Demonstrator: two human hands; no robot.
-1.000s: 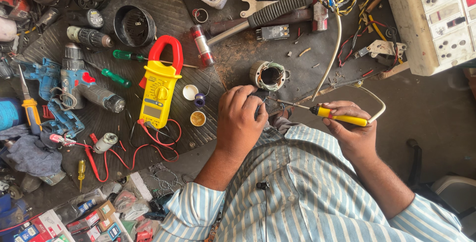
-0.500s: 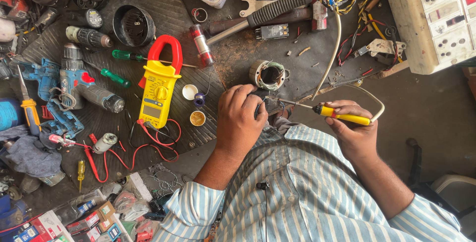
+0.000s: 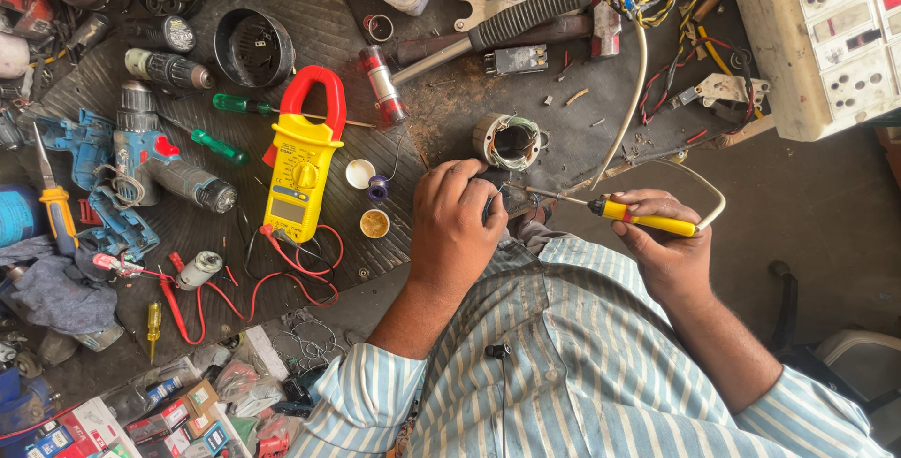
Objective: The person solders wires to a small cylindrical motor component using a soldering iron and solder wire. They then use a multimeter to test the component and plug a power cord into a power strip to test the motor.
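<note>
Closed firmly round the yellow handle of a soldering iron [image 3: 648,219]: right hand [image 3: 671,256], fingers wrapped over the top, thumb beneath, metal shaft pointing toward 9 o'clock. Tip resting at or just beside a small dark part [image 3: 514,200], at 3 o'clock from the left hand [image 3: 460,223]. Left-hand grip curled narrow over that part, fingertips pinning it against the edge of the worktop [image 3: 488,92]; what lies under the fingers mostly hidden, so cannot tell its exact shape.

Judged light and stiff, the iron, with a pale cord [image 3: 713,190] looping off the handle's rear toward 12 o'clock and likely to tug a little. Best taken only by the yellow handle, well back from the bare shaft, probably hot. Judged small, light and easy to nudge, the dark part; best held down at its sides, clear of the tip.

At 12 o'clock from the left hand, just apart: a round motor stator [image 3: 510,139] with copper windings. At 9 o'clock: a small open tin [image 3: 374,223], then a yellow clamp meter [image 3: 300,162] with red jaws and red leads. Farther toward 9: a blue cordless drill [image 3: 141,167]. At 1 o'clock from the right hand, well apart: a white socket board [image 3: 826,36].
</note>
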